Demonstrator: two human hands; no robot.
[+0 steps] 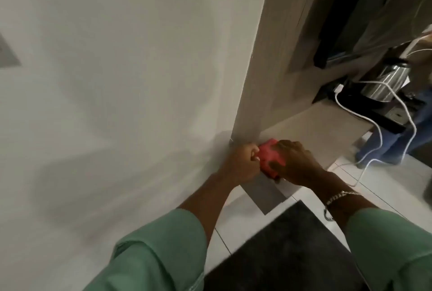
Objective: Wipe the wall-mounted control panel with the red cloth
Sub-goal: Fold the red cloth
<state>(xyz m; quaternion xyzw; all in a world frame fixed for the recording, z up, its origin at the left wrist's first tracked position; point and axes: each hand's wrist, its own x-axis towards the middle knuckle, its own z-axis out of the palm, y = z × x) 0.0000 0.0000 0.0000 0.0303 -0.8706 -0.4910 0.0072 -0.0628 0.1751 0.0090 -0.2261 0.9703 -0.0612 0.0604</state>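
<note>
Pale plaster wall (117, 80), lower corner: left hand (240, 164) and right hand (297, 162) both clutch crumpled red cloth (271, 159). Control panel unidentifiable; risk: wiping the wrong surface.

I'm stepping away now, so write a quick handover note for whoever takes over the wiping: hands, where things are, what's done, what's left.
Left hand: closed on the near edge of the red cloth, low by the wall corner.
Right hand: spread over the cloth, gripping it from the other side.
The cloth is bunched between both hands, not on any panel.
A grey rectangle on the wall at the far left edge may be the control panel; too blurred and cut off to be sure.
Done: cloth in hand. Whether any wiping has happened cannot be told.
Left: bring the cloth to the panel and wipe it.
</note>
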